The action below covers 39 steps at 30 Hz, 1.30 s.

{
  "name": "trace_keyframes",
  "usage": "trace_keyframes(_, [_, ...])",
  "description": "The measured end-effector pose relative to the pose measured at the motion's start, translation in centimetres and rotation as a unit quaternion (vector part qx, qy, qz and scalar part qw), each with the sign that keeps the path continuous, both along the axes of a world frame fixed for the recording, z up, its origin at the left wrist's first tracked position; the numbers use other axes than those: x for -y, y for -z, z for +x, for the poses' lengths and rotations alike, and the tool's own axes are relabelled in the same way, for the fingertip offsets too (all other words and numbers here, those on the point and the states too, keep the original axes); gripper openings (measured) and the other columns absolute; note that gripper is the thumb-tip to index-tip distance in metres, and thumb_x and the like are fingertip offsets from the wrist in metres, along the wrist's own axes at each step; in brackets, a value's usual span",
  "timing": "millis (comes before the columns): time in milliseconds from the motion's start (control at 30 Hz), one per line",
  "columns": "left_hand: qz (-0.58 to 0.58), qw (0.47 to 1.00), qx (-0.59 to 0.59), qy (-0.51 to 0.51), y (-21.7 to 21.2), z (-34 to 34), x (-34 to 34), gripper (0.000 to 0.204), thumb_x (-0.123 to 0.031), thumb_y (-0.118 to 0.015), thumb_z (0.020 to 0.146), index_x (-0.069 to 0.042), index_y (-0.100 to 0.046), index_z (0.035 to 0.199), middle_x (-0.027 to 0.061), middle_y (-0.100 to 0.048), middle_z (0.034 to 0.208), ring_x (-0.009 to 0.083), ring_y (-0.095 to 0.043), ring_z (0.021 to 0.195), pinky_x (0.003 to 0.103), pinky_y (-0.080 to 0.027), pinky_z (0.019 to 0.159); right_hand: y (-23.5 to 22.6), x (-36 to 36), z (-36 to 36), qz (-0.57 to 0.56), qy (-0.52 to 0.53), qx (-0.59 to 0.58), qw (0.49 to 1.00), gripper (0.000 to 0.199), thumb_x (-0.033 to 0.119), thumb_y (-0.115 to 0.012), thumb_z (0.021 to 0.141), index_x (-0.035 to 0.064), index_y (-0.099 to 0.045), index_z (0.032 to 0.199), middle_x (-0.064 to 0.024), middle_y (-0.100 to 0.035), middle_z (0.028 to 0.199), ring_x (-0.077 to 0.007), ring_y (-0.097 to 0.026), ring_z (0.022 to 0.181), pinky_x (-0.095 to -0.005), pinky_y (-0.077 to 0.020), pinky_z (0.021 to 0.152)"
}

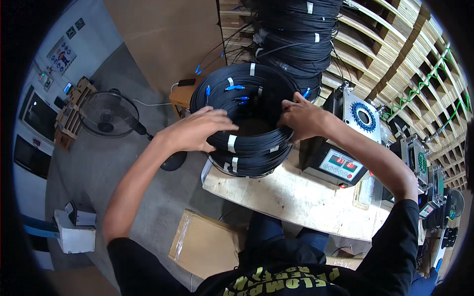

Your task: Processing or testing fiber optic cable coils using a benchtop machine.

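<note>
A stack of black cable coils (256, 143) with white tape bands stands on the light wooden table in front of me. Blue connectors (235, 88) on cable ends show inside the top coil. My left hand (200, 129) lies over the coil's left rim, its slightly blurred fingers stretched out toward the hollow centre and its thumb apart. On the right side, my right hand (305, 117) is curled over the rim, its fingertips partly hidden by the coil. A blue connector (306, 92) sits just beyond that hand.
A taller stack of black coils (296, 44) rises behind. Right of my right hand stands a machine with a blue ring and red display (339, 163). Wooden pallets (385, 44) line the back right. A fan (106, 113) and a cardboard box (205, 244) are on the left and below.
</note>
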<state>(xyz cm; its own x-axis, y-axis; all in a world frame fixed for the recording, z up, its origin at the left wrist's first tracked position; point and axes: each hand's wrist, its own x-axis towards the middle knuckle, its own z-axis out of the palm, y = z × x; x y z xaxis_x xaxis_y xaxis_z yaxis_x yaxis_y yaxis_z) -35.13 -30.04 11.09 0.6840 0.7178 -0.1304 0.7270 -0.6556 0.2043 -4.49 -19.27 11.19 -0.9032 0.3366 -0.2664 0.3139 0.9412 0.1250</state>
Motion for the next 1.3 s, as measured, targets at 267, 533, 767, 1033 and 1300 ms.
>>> trace_keyframes(267, [0.318, 0.923, 0.217, -0.014, 7.7, 5.4, 8.1, 0.026, -0.005, -0.078, 0.072, -0.007, -0.072, 0.097, 0.0042, -0.066, 0.086, 0.0227, -0.067, 0.085, 0.036, -0.054, 0.076, -1.0, 0.2, -5.1, -0.240, 0.079, 0.074, 0.965, 0.079, 0.053, -0.082, 0.074, 0.0026, -0.064, 0.132, -0.0167, -0.069, 0.120, -0.0310, -0.057, 0.122, -0.0424, -0.0422, 0.104])
trace_keyframes(533, [0.325, 0.901, 0.234, -0.169, 12.2, 7.5, 7.9, 0.017, -0.015, -0.081, 0.081, -0.008, -0.074, 0.096, 0.0020, -0.066, 0.078, 0.0189, -0.064, 0.069, 0.032, -0.054, 0.058, 1.4, 1.6, -9.1, -0.338, 0.052, 0.098, 0.935, 0.062, 0.031, -0.074, 0.077, -0.0077, -0.063, 0.125, -0.0201, -0.073, 0.106, -0.0312, -0.069, 0.096, -0.0387, -0.0527, 0.089])
trace_keyframes(767, [0.341, 0.888, 0.267, -0.153, 13.4, 7.2, 7.7, 0.014, -0.011, -0.081, 0.080, -0.006, -0.070, 0.087, 0.0030, -0.060, 0.073, 0.0202, -0.063, 0.067, 0.033, -0.052, 0.056, 0.4, 2.3, -7.6, -0.328, 0.078, 0.010, 0.941, 0.050, 0.029, -0.074, 0.076, -0.0054, -0.071, 0.112, -0.0169, -0.074, 0.099, -0.0303, -0.070, 0.089, -0.0391, -0.0554, 0.080])
trace_keyframes(1033, [0.363, 0.877, 0.263, -0.173, 14.7, 7.2, 8.0, 0.020, -0.014, -0.080, 0.083, -0.006, -0.062, 0.076, 0.0050, -0.059, 0.065, 0.0231, -0.064, 0.060, 0.034, -0.051, 0.053, 0.1, 4.4, -7.2, -0.284, 0.075, 0.042, 0.955, 0.052, 0.033, -0.076, 0.076, -0.0038, -0.070, 0.114, -0.0197, -0.074, 0.098, -0.0342, -0.070, 0.092, -0.0399, -0.0552, 0.084])
trace_keyframes(1300, [0.305, 0.734, 0.475, -0.377, 10.8, 1.4, 8.1, 0.024, -0.011, -0.059, 0.097, -0.001, -0.062, 0.075, 0.0044, -0.057, 0.062, 0.0098, -0.053, 0.056, 0.030, -0.040, 0.052, -2.2, 1.3, -1.8, -0.344, 0.062, -0.477, 0.807, 0.045, 0.033, -0.066, 0.098, -0.0011, -0.064, 0.127, -0.0163, -0.073, 0.107, -0.0190, -0.069, 0.099, -0.0342, -0.0541, 0.089])
